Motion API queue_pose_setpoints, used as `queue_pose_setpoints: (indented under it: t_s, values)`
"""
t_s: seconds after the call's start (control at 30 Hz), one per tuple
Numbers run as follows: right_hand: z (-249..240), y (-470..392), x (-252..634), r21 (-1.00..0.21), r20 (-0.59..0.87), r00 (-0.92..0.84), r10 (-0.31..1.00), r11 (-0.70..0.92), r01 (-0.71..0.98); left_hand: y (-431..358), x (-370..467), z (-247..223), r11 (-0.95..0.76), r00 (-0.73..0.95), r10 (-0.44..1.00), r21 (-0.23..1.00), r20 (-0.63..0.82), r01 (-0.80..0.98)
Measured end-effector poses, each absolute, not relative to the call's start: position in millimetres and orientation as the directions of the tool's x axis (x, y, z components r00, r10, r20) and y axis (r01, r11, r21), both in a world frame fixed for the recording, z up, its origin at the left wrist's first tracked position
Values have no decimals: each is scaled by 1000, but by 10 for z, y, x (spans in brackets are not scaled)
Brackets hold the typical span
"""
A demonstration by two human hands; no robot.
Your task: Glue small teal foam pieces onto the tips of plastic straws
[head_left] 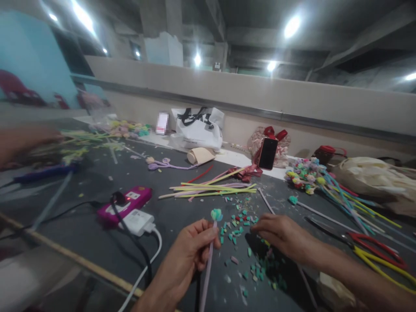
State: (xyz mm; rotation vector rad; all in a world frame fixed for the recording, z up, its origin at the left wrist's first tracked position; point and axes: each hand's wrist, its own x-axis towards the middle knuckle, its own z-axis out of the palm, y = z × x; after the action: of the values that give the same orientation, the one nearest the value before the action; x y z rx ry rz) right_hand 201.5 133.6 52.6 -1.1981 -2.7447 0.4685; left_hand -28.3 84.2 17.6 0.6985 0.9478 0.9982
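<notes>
Stem (208,268), pale purple, is upright with a slight tilt in left hand (190,247), thumb and fingers closed on it just below its blue-green flower head (216,214); it is in front of the person, above the dark table (182,286). Right hand (282,234) is low over scattered small foam-like pieces (230,236), mostly green, fingers bent and pointing inward; can't tell how far open the grip is or whether it pinches a piece. Beyond both hands: bundle of yellow and purple sticks (214,189), lying flat. Right side: scissors (349,241) with red and yellow handles near right forearm, single stick with green head (293,199), bunch of flower-headed sticks (305,175). Left side: magenta power strip (143,195) with white adapter (136,222) plugged in. Far left, another person's hand (29,141), blurred, near a blue tool (45,173). Back: white bag (198,134), dark-screened phone (268,154) against a pink bag (283,145).
</notes>
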Motion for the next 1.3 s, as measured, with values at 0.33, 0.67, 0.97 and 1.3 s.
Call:
queue_pose_setpoints:
  t_s: [0.33, 0.67, 0.97, 1.3]
  values:
    - [465, 1205, 1880, -275, -23, -772, 636, 738, 616, 849, -266, 170, 399, 218, 915, 848, -340, -350]
    - [412, 1179, 1784, -338, -9, -702, 712, 659, 672, 829, -265, 190, 376, 224, 922, 867, -315, -327]
    - [539, 1117, 1720, -934, -208, -434, 877, -46, 354, 875, -123, 214, 398, 326, 902, 838, -284, -372]
    - [494, 1108, 1823, -955, -211, -425, 880, -94, 280, 1028, 161, 252, 440, 442, 861, 801, -249, -405]
